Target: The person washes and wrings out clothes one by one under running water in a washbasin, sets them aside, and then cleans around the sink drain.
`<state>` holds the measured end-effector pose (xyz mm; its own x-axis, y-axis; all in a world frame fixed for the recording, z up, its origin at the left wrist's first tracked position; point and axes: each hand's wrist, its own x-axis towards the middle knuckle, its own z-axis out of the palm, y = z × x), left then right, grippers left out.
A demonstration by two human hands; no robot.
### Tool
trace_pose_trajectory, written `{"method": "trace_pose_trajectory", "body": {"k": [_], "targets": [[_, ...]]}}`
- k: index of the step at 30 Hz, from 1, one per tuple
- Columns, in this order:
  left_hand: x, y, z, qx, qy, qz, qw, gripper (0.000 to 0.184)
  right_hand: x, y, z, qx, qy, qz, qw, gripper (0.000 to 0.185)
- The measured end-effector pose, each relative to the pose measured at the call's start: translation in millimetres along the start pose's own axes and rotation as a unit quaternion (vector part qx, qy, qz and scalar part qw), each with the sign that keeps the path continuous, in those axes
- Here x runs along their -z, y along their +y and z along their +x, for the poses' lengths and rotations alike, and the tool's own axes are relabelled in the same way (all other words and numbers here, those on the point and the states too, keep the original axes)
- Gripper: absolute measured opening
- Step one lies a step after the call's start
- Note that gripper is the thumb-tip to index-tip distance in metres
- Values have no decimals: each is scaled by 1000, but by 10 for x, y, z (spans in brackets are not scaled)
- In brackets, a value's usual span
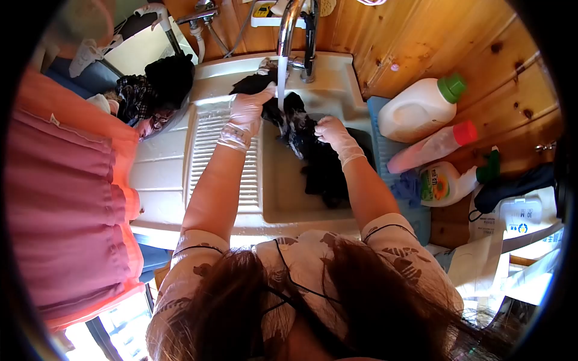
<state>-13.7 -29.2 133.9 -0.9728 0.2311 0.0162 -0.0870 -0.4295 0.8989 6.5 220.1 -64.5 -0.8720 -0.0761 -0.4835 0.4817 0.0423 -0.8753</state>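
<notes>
A wet black garment (328, 165) hangs into the sink basin (286, 201), its exact kind unclear. Whitish suds or wet shine show on its upper part. Water (281, 81) runs from the chrome faucet (291, 27) onto the cloth. My left hand (245, 114), in a thin pale glove, grips the garment's upper end beside the stream; its fingertips are partly hidden. My right hand (335, 135), gloved too, is closed on the garment at the basin's right side. More dark cloth (251, 83) lies by the faucet base, and I cannot tell whether it is the same piece.
Left of the basin is a ribbed washboard (220, 156). Dark clothes (168, 81) are heaped at the far left, near a pink curtain (72, 216). At right, a white jug (415, 111), a pink bottle (430, 147) and a spray bottle (448, 182) lie by a blue mat (380, 114).
</notes>
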Motion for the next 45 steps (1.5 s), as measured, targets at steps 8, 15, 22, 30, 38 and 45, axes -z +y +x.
{"method": "trace_pose_trajectory", "body": {"k": [8, 15, 22, 30, 38, 45], "targets": [[-75, -160, 218, 51, -55, -34, 997, 24, -715, -1441, -1001, 298, 29, -213, 930, 75], [330, 208, 185, 75, -35, -186, 979, 31, -1013, -1024, -219, 210, 33, -316, 925, 37], [881, 191, -318, 250, 18, 143, 957, 35, -1039, -2176, -1052, 129, 16, -412, 902, 33], [698, 307, -279, 18, -42, 519, 853, 78, -820, -2199, -893, 284, 3, -401, 871, 34], [282, -353, -18, 165, -307, -29, 937, 68, -779, -2325, -799, 182, -44, 181, 965, 23], [249, -909, -466, 225, -292, -403, 838, 85, -819, -2139, -617, 206, 27, 331, 921, 19]]}}
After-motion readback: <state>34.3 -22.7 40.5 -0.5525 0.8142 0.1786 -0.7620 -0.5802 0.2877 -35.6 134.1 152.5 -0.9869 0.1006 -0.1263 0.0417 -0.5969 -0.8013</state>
